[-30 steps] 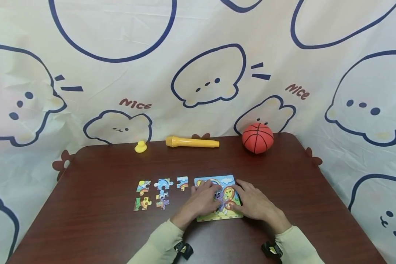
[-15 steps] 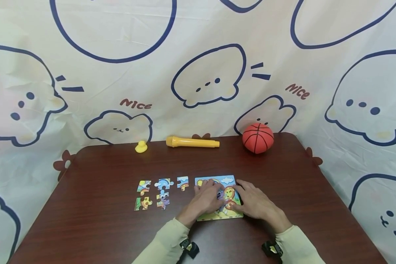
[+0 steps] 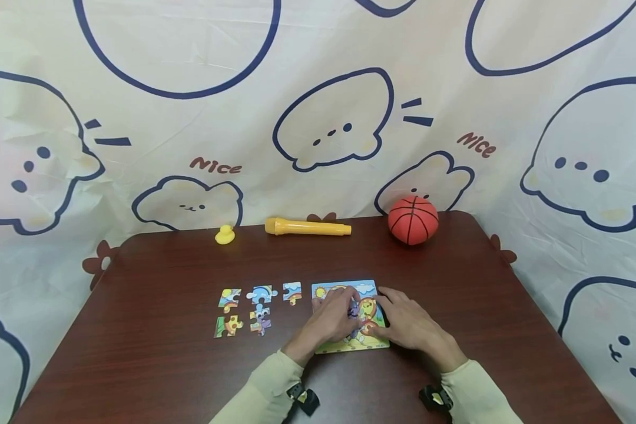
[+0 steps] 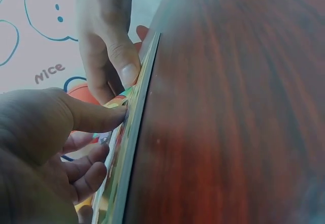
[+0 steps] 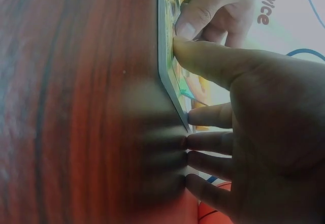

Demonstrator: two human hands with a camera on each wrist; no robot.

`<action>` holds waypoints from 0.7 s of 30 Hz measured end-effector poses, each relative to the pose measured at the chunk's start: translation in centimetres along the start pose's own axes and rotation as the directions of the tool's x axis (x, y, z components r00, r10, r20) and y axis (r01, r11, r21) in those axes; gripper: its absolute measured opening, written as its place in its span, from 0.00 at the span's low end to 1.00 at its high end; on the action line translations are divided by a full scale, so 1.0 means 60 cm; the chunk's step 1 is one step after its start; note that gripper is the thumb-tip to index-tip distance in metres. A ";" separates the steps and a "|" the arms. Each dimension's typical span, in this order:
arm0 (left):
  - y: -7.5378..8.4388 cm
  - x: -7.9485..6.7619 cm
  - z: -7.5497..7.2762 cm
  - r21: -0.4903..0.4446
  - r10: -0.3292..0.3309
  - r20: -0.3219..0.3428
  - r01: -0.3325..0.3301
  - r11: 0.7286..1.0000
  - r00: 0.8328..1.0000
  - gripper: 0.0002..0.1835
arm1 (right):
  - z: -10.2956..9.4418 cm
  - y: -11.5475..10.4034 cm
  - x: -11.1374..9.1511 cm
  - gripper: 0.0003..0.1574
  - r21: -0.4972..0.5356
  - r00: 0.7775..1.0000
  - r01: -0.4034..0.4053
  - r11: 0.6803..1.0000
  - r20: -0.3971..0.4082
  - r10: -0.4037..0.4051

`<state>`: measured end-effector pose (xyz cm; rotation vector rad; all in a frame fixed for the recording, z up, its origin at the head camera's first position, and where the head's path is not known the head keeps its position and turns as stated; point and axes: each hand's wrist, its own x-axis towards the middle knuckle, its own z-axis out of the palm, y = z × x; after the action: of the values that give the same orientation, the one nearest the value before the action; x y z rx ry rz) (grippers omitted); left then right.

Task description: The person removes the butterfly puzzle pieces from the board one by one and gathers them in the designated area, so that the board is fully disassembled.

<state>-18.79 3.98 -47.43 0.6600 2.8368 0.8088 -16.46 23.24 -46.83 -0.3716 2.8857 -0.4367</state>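
The jigsaw puzzle board (image 3: 344,347), printed with a bright cartoon scene, lies on the table under both hands. Over its left half is my left hand (image 3: 328,321), fingers bent and thumb (image 4: 104,116) down at the picture; I cannot tell whether a piece is pinched there. My right hand (image 3: 410,324) steadies the board's right side, its thumb (image 5: 203,56) on top and its straight fingers (image 5: 210,141) along the edge. Several loose puzzle pieces (image 3: 260,294) lie left of the board in two rows.
Along the table's far edge sit a yellow rubber duck (image 3: 225,235), a yellow toy microphone (image 3: 307,227) and a small red basketball (image 3: 413,220). Behind them hangs a pale cloth (image 3: 318,194) with cartoon drawings. Dark brown wood (image 3: 153,365) forms the tabletop.
My left hand has shifted slightly right over the board, and its fingers arch more toward the thumb. The right hand, board and loose pieces stay in place.
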 end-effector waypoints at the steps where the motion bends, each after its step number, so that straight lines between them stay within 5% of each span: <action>1: 0.000 0.000 0.000 -0.015 0.007 -0.010 -0.008 1.000 1.000 0.16 | 0.000 0.000 0.000 0.48 -0.001 1.000 0.002 1.000 -0.002 -0.002; 10: -0.002 0.000 -0.003 -0.156 0.029 -0.054 -0.037 0.987 0.998 0.07 | -0.002 -0.005 0.000 0.47 0.009 1.000 0.005 1.000 -0.002 -0.005; 21: -0.030 -0.020 -0.026 -0.169 0.051 -0.093 -0.066 0.983 0.994 0.06 | -0.001 -0.005 0.000 0.47 0.005 1.000 -0.001 1.000 0.000 0.001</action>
<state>-18.74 1.36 -47.07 0.7016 2.7935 1.1045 -16.39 23.00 -46.65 -0.3694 2.8844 -0.4442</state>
